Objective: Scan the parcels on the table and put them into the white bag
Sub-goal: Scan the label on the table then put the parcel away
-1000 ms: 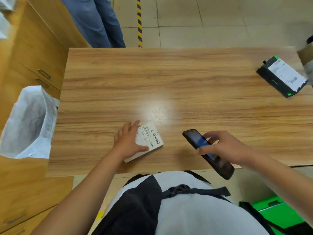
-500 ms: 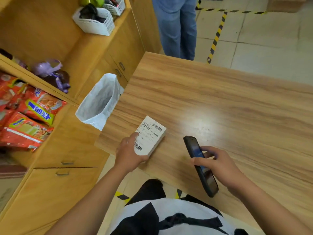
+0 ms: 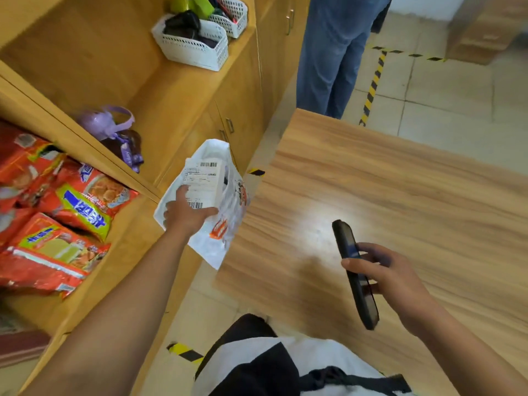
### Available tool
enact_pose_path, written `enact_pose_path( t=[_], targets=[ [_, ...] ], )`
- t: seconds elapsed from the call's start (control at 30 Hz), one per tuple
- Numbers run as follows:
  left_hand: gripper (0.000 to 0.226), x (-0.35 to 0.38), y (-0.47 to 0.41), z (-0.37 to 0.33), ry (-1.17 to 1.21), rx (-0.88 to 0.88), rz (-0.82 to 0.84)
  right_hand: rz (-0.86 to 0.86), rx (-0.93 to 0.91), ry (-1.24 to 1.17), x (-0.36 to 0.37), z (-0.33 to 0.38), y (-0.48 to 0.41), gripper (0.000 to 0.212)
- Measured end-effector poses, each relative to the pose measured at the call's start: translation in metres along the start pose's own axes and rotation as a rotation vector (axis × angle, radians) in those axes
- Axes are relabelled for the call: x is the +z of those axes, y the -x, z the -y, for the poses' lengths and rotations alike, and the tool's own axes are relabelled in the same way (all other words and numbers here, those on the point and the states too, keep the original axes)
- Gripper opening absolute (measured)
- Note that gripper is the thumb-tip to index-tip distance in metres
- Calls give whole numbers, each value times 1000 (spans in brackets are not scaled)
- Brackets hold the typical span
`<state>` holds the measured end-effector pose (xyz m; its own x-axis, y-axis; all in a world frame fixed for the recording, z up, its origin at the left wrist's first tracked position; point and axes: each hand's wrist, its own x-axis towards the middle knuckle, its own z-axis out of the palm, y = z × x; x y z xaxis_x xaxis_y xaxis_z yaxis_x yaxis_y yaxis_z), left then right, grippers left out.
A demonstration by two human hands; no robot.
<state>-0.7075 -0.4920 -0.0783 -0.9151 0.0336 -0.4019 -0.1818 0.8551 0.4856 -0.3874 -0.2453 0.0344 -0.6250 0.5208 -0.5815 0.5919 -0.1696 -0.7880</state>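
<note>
My left hand (image 3: 187, 214) grips a small white parcel (image 3: 203, 178) with barcode labels and holds it over the mouth of the white bag (image 3: 225, 224). The bag hangs off the left edge of the wooden table (image 3: 400, 201), beside the cabinet. My right hand (image 3: 391, 278) holds a black handheld scanner (image 3: 354, 270) above the table's near part, its screen turned to the left. No other parcel shows in this view.
A wooden cabinet (image 3: 177, 110) runs along the left, with white baskets (image 3: 194, 44), a purple item (image 3: 114, 124) and orange snack packs (image 3: 57, 212) on its shelves. A person in jeans (image 3: 331, 52) stands beyond the table's far corner. Yellow-black tape (image 3: 371, 87) marks the floor.
My left hand has lifted the white parcel off the table and carried it left, over the bag's mouth. My view has swung left. The right hand still holds the scanner.
</note>
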Motion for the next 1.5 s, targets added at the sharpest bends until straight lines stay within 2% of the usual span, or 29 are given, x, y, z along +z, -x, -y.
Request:
enact_pose_path(
  t=[0.07, 0.2, 0.5, 0.57, 0.63, 0.73, 0.9, 1.07, 1.23, 1.33, 1.5],
  targets=[
    [107, -12, -32, 5, 6, -30, 38, -31, 7, -13, 24, 10, -2, 36],
    [107, -27, -75, 10, -56, -50, 112, -55, 39, -33, 56, 22, 3, 59],
    [113, -27, -118, 15, -160, -86, 209, -194, 66, -60, 76, 16, 11, 70],
    [104, -21, -115, 18, -187, -92, 206, -217, 64, -65, 76, 12, 14, 76],
    [77, -14, -106, 14, -110, -30, 217, -235, 65, -84, 76, 9, 17, 75],
    [19, 0, -73, -6, 136, 150, 302, -274, 62, -124, 75, 4, 26, 71],
    [27, 40, 13, -43, 313, 289, 580, -326, 92, -182, 70, -13, 50, 61],
    [24, 79, 104, -66, 375, 375, 731, -388, 97, -232, 51, -34, 76, 62],
    [25, 110, 186, -72, 301, 433, 819, -448, 65, -309, 11, -68, 111, 73],
    [22, 129, 238, -80, 233, 457, 848, -483, 28, -365, -24, -96, 142, 71],
    [19, 176, 334, -96, 118, 490, 914, -630, 14, -474, -99, -158, 206, 79]
  ],
)
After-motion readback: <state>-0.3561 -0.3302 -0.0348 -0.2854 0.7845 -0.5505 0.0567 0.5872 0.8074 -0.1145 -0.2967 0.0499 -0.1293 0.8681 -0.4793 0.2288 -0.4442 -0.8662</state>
